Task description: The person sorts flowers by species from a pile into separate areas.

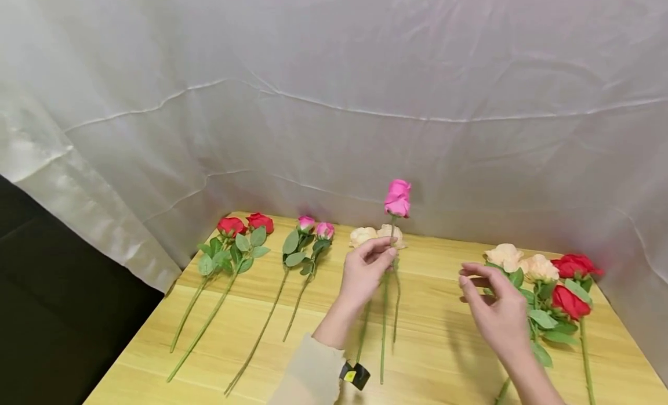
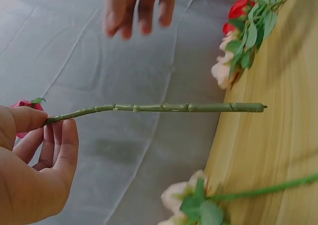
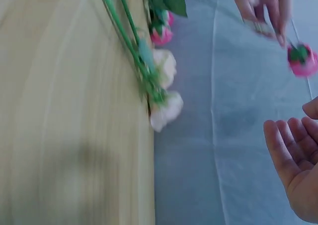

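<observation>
My left hand pinches the stem of a single pink rose between thumb and fingertips. The bloom points up and stands above the tabletop, and the bare stem hangs below the fingers. Behind this hand lie two peach roses, partly hidden by it, with green stems running toward the front. My right hand is raised, its fingers loosely bent and nothing in them. It overlaps the leaves of the peach roses on the right in the head view.
On the wooden table, two red roses lie at the left, beside two smaller pink roses. More red roses lie at the right. A grey-white curtain hangs behind the table. My left wrist wears a black device.
</observation>
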`<state>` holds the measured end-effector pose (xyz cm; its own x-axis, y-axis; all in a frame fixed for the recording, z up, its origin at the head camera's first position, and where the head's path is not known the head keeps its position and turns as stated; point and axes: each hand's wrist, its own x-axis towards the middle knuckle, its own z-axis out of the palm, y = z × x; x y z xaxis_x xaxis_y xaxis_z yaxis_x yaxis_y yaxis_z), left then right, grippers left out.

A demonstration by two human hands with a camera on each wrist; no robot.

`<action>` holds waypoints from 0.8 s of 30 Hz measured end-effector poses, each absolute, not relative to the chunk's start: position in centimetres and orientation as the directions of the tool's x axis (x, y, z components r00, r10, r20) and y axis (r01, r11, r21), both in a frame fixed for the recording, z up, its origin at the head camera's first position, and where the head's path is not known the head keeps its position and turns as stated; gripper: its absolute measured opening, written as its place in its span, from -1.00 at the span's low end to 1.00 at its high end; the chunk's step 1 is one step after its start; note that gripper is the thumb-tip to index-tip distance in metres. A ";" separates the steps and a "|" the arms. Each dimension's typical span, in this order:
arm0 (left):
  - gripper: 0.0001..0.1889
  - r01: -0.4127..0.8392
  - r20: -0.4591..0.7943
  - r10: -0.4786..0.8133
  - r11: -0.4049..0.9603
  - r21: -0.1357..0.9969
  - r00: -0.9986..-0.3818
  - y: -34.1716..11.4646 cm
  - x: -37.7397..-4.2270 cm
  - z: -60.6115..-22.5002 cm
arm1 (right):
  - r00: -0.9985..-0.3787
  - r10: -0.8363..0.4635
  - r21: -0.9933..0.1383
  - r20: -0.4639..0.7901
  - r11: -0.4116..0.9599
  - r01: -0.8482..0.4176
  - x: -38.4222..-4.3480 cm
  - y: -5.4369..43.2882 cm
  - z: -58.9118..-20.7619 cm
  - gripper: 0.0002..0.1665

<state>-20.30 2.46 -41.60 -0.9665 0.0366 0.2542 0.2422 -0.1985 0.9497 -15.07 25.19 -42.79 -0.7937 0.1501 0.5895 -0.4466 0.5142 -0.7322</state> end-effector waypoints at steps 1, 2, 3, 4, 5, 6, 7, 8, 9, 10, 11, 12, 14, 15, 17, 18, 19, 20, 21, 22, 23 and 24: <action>-0.72 0.248 0.258 0.035 -0.183 0.951 -0.965 2.0 -20.3 -41.6 | -0.790 0.170 -0.733 0.589 0.522 -0.435 -15.0 25.8 -42.7 -0.64; -0.72 0.258 0.266 0.030 -0.165 0.952 -0.963 1.5 -20.2 -41.6 | -0.787 0.193 -0.737 0.586 0.530 -0.419 -14.8 26.4 -42.6 -0.64; -0.71 0.263 0.269 0.022 -0.150 0.953 -0.963 1.0 -20.2 -41.6 | -0.785 0.214 -0.739 0.582 0.541 -0.401 -14.7 27.0 -42.6 -0.63; -0.70 0.267 0.271 0.014 -0.138 0.954 -0.962 0.5 -20.1 -41.6 | -0.783 0.234 -0.742 0.576 0.552 -0.381 -14.6 27.6 -42.5 -0.63; -0.70 0.272 0.275 0.005 -0.130 0.953 -0.961 0.0 -20.1 -41.6 | -0.782 0.251 -0.745 0.570 0.559 -0.363 -14.5 28.2 -42.4 -0.63; -0.70 0.275 0.276 -0.003 -0.125 0.953 -0.961 -0.5 -20.0 -41.5 | -0.782 0.269 -0.748 0.562 0.569 -0.341 -14.4 28.8 -42.4 -0.63; -0.69 0.276 0.277 -0.013 -0.118 0.954 -0.961 -1.0 -20.0 -41.5 | -0.786 0.287 -0.754 0.548 0.576 -0.316 -14.2 29.5 -42.3 -0.64; -0.69 0.279 0.278 -0.024 -0.112 0.954 -0.960 -1.6 -19.9 -41.5 | -0.790 0.303 -0.760 0.534 0.582 -0.290 -14.1 30.2 -42.4 -0.65; -0.69 0.277 0.275 -0.034 -0.105 0.955 -0.961 -2.1 -19.8 -41.5 | -0.795 0.317 -0.762 0.518 0.592 -0.260 -13.9 30.9 -42.4 -0.65; -0.69 0.277 0.274 -0.042 -0.103 0.955 -0.961 -2.6 -19.8 -41.4 | -0.799 0.329 -0.763 0.504 0.604 -0.232 -13.8 31.7 -42.4 -0.66; -0.68 0.281 0.277 -0.051 -0.097 0.955 -0.959 -3.1 -19.7 -41.4 | -0.804 0.341 -0.766 0.487 0.609 -0.206 -13.6 32.5 -42.5 -0.66; -0.68 0.281 0.276 -0.061 -0.092 0.955 -0.959 -3.6 -19.7 -41.4 | -0.809 0.354 -0.769 0.469 0.614 -0.178 -13.4 33.3 -42.6 -0.65; -0.67 0.282 0.276 -0.083 -0.081 0.956 -0.958 -4.7 -19.7 -41.4 | -0.818 0.373 -0.768 0.439 0.627 -0.126 -13.1 34.8 -43.0 -0.65; -0.67 0.282 0.275 -0.093 -0.077 0.956 -0.957 -5.2 -19.7 -41.4 | -0.821 0.381 -0.767 0.425 0.633 -0.103 -13.0 35.5 -43.3 -0.65; -0.69 0.281 0.272 -0.118 -0.069 0.957 -0.955 -6.2 -19.7 -41.5 | -0.829 0.392 -0.766 0.400 0.639 -0.068 -12.7 37.0 -43.9 -0.63; -0.70 0.273 0.263 -0.131 -0.063 0.960 -0.956 -6.7 -19.7 -41.6 | -0.830 0.399 -0.760 0.389 0.648 -0.045 -12.6 37.7 -44.2 -0.62; -0.71 0.263 0.253 -0.145 -0.049 0.964 -0.956 -7.3 -19.7 -41.6 | -0.831 0.405 -0.748 0.381 0.663 -0.020 -12.5 38.3 -44.5 -0.59; -0.72 0.254 0.245 -0.155 -0.035 0.967 -0.957 -7.8 -19.7 -41.7 | -0.834 0.409 -0.736 0.371 0.677 0.006 -12.4 39.0 -44.8 -0.57; -0.72 0.240 0.234 -0.163 -0.018 0.971 -0.958 -8.4 -19.7 -41.8 | -0.835 0.410 -0.715 0.366 0.698 0.029 -12.3 39.7 -45.1 -0.54; -0.73 0.225 0.222 -0.172 0.003 0.974 -0.960 -8.9 -19.7 -41.9 | -0.838 0.410 -0.694 0.361 0.718 0.053 -12.3 40.4 -45.3 -0.52; -0.72 0.213 0.215 -0.179 0.030 0.977 -0.960 -9.5 -19.7 -41.9 | -0.844 0.408 -0.667 0.348 0.740 0.083 -12.3 41.1 -45.5 -0.49; -0.73 0.201 0.208 -0.184 0.055 0.978 -0.961 -10.1 -19.8 -42.0 | -0.854 0.405 -0.643 0.327 0.757 0.114 -12.2 41.7 -45.8 -0.46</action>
